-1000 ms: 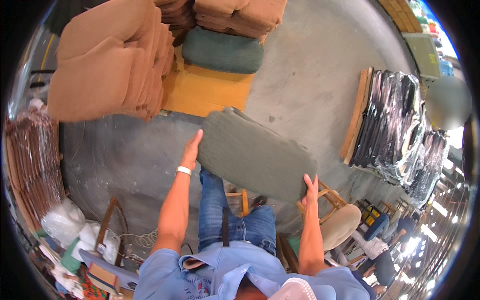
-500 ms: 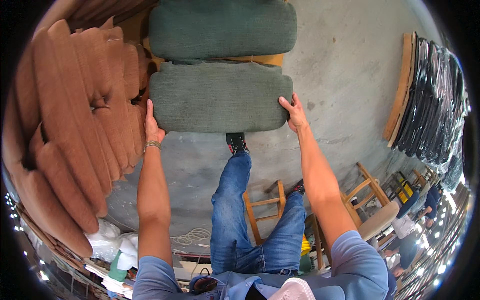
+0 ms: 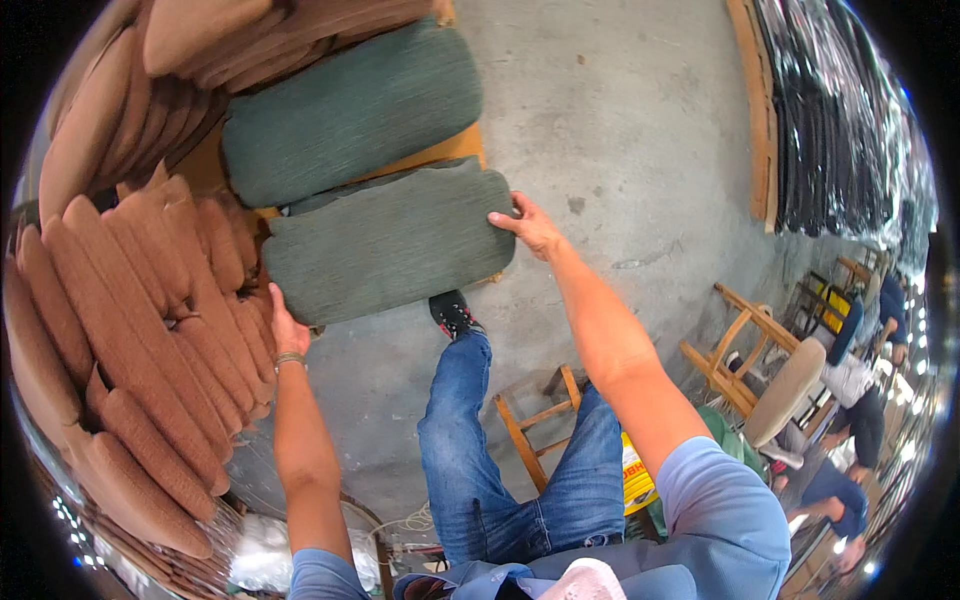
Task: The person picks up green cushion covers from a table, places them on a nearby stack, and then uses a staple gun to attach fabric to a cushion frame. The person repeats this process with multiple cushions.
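A grey-green upholstered cushion (image 3: 390, 245) lies across in front of me, its right end tilted farther away. My left hand (image 3: 289, 325) is on its near left end, thumb up along the edge. At the right end, my right hand (image 3: 532, 228) grips with the thumb on top and the fingers below, mostly hidden. Just beyond sits a second green cushion (image 3: 355, 110), on a yellowish board (image 3: 470, 145). Whether the held cushion rests on that board or hangs clear, I cannot tell. Close by my left hand rises a pile of brown cushions (image 3: 150, 330).
More brown cushions (image 3: 220, 40) are stacked at the far left. On the right stands a plastic-wrapped black stack (image 3: 840, 120) beside wooden planks (image 3: 760, 110). Wooden stool legs (image 3: 540, 420), a beige-seated chair (image 3: 785, 395), a yellow bag (image 3: 635, 470) and people are nearer. Clear plastic (image 3: 270, 550) lies lower left.
The view has swung to the right, so the cushions appear farther left and tilted. Both hands keep their hold on the near cushion's ends.
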`<state>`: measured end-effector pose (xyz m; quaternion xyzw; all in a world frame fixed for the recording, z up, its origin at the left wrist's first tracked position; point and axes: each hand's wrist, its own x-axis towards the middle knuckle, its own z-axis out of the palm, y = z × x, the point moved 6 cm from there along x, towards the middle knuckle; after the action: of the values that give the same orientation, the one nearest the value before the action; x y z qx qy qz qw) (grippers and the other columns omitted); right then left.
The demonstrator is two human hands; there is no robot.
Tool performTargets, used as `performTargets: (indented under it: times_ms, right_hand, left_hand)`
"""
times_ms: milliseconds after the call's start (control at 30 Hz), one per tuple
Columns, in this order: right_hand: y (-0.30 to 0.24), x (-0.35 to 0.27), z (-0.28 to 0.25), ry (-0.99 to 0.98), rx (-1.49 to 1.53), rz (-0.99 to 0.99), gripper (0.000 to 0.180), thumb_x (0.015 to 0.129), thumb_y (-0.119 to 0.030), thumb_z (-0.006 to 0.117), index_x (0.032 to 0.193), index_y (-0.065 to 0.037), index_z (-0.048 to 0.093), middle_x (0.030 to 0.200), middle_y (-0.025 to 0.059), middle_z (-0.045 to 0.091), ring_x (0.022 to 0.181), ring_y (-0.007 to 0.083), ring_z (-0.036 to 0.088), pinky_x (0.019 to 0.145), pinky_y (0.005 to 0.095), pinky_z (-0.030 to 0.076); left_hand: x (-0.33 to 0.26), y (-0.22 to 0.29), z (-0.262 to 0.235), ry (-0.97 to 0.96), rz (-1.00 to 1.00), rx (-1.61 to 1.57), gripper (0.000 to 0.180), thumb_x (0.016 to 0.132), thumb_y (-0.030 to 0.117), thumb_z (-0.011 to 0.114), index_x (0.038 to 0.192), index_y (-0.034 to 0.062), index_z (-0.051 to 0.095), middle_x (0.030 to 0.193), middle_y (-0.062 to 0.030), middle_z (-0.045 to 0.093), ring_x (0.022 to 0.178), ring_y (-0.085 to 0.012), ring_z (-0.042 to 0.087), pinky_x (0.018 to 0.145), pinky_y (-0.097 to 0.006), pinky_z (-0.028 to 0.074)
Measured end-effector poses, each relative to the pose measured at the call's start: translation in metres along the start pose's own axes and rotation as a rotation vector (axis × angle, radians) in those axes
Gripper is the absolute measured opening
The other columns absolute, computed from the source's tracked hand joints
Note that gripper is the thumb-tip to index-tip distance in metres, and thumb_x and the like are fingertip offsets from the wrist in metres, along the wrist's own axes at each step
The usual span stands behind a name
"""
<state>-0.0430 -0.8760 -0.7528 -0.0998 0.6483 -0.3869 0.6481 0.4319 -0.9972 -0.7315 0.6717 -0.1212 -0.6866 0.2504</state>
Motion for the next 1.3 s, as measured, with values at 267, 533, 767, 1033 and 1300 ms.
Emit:
performTargets:
  times_ms: [267, 533, 767, 1033, 1300]
  right_hand:
    - [-0.022, -0.103, -0.021, 0.199, -0.138, -0.429, 0.083, 0.095, -0.034, 0.071, 0.158, -0.004, 0.026, 0.163, 0.0161, 0.029, 0.151, 0.0302, 0.025, 0.122, 0.0423, 0.025]
    - [0.100, -0.492, -0.136, 0.615, 0.066, -0.079, 0.060, 0.098, -0.030, 0.068, 0.147, -0.006, 0.045, 0.142, 0.0164, 0.056, 0.133, 0.0254, 0.053, 0.110, 0.0391, 0.043]
    - [0.245, -0.743, -0.226, 1.047, 0.615, -0.054, 0.041, 0.095, -0.035, 0.070, 0.122, -0.006, 0.063, 0.098, 0.0099, 0.074, 0.070, 0.0178, 0.070, 0.067, 0.0361, 0.057]
    - [0.349, -0.885, -0.221, 1.437, 1.043, -0.056, 0.029, 0.096, -0.032, 0.066, 0.116, -0.009, 0.066, 0.094, 0.0059, 0.071, 0.072, 0.0165, 0.070, 0.060, 0.0321, 0.055]
    - [0.399, -0.946, -0.104, 1.762, 1.660, 0.155, 0.019, 0.094, -0.017, 0.059, 0.107, -0.008, 0.069, 0.085, 0.0056, 0.070, 0.067, 0.0163, 0.069, 0.055, 0.0327, 0.054]
  left_hand:
    - [-0.081, -0.070, 0.013, 0.200, -0.232, 0.619, 0.094, 0.093, 0.074, 0.045, 0.163, 0.0213, 0.010, 0.169, -0.0079, 0.008, 0.152, -0.0352, 0.018, 0.118, -0.062, 0.019]
    - [-0.206, -0.165, 0.191, -0.434, 0.036, 1.394, 0.059, 0.095, 0.032, 0.068, 0.142, 0.0007, 0.053, 0.143, -0.0200, 0.056, 0.131, -0.0334, 0.053, 0.111, -0.043, 0.040]
    - [-0.334, -0.111, 0.398, -0.489, 0.074, 1.460, 0.040, 0.095, 0.027, 0.062, 0.130, 0.0074, 0.059, 0.112, -0.0129, 0.069, 0.105, -0.0237, 0.063, 0.087, -0.040, 0.052]
    - [-0.588, -0.378, 0.568, -0.940, 0.132, 2.016, 0.041, 0.100, 0.024, 0.053, 0.138, 0.0095, 0.047, 0.120, -0.0169, 0.064, 0.101, -0.0317, 0.067, 0.080, -0.045, 0.058]
    - [-0.935, -0.678, 0.575, -1.984, -0.005, 1.962, 0.043, 0.101, 0.024, 0.061, 0.140, 0.0047, 0.054, 0.121, -0.0112, 0.068, 0.099, -0.0205, 0.069, 0.082, -0.033, 0.056]
